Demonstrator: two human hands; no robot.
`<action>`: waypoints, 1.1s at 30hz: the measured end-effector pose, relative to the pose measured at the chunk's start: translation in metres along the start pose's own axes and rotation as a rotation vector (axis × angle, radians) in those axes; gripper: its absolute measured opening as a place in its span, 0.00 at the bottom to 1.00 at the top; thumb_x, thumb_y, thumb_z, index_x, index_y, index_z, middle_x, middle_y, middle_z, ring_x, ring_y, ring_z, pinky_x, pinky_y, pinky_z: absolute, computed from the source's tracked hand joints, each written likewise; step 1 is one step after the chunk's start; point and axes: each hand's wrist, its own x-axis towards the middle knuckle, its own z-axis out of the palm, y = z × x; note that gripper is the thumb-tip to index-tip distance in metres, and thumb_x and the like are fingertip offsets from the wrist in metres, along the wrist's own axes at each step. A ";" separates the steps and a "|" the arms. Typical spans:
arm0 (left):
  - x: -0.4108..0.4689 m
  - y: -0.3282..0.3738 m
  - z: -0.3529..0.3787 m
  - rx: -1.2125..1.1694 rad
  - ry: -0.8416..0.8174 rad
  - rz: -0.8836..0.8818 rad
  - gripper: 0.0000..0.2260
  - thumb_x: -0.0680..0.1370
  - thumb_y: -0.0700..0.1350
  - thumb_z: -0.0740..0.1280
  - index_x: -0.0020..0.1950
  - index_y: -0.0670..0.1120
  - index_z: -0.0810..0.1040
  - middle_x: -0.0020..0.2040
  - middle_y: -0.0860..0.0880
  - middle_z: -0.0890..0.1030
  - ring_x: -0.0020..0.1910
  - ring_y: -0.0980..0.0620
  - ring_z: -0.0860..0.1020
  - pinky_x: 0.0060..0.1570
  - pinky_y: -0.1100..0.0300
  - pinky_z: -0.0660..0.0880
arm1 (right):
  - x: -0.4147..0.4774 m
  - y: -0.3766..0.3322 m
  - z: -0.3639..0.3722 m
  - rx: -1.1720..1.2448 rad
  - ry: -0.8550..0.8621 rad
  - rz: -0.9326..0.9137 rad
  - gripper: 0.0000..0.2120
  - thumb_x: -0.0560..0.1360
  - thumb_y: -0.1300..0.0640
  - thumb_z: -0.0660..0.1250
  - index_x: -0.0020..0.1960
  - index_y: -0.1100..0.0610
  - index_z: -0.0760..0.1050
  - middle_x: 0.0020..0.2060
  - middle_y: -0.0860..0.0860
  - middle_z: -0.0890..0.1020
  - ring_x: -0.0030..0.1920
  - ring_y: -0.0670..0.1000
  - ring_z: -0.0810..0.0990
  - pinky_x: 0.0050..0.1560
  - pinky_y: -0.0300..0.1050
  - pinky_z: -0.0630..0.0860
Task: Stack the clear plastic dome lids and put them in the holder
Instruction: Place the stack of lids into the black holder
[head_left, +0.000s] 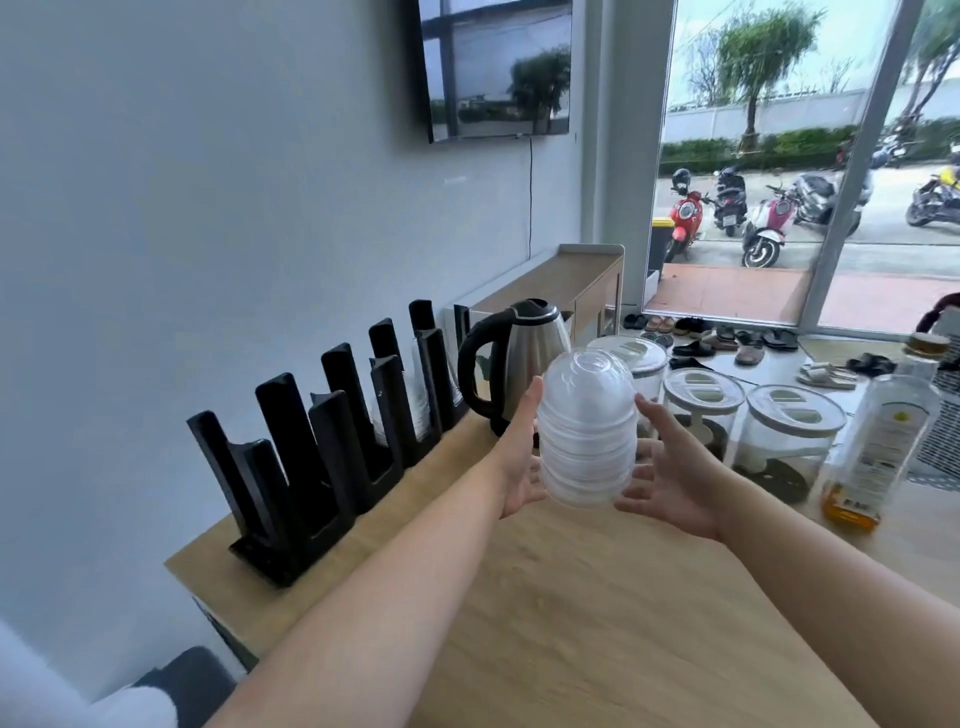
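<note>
A stack of several clear plastic dome lids (587, 426) is held upright above the wooden counter, domes pointing up. My left hand (519, 457) presses its left side and cups it from below. My right hand (670, 467) holds its right side with the fingers spread. The black slotted holder (311, 457) stands along the wall to the left of the stack, apart from it. Its far slots hold some clear lids or cups (415, 395); the near slots look bare.
A steel kettle (514, 358) with a black handle stands just behind the stack. Three clear jars (789, 441) with white lids sit to the right, and a bottle of amber liquid (878, 452) beyond them. The wooden counter (571, 597) stretches toward me.
</note>
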 end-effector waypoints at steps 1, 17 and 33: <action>0.000 0.007 -0.012 0.012 0.002 0.003 0.45 0.65 0.79 0.51 0.75 0.54 0.63 0.71 0.44 0.71 0.68 0.44 0.72 0.67 0.48 0.69 | 0.005 -0.004 0.013 -0.003 -0.007 -0.005 0.39 0.66 0.32 0.63 0.63 0.62 0.72 0.58 0.62 0.76 0.58 0.61 0.77 0.64 0.58 0.71; 0.028 0.164 -0.230 0.206 0.018 0.109 0.41 0.70 0.76 0.45 0.74 0.50 0.63 0.66 0.41 0.73 0.65 0.42 0.73 0.59 0.51 0.71 | 0.118 -0.103 0.230 0.001 -0.100 -0.153 0.44 0.69 0.27 0.55 0.72 0.58 0.61 0.69 0.63 0.68 0.67 0.63 0.69 0.69 0.61 0.60; 0.096 0.168 -0.312 0.325 -0.081 0.025 0.39 0.70 0.74 0.33 0.76 0.59 0.54 0.74 0.41 0.66 0.73 0.39 0.64 0.73 0.45 0.49 | 0.185 -0.117 0.285 -0.155 0.042 -0.093 0.44 0.69 0.27 0.53 0.75 0.56 0.59 0.72 0.60 0.66 0.71 0.60 0.66 0.73 0.62 0.48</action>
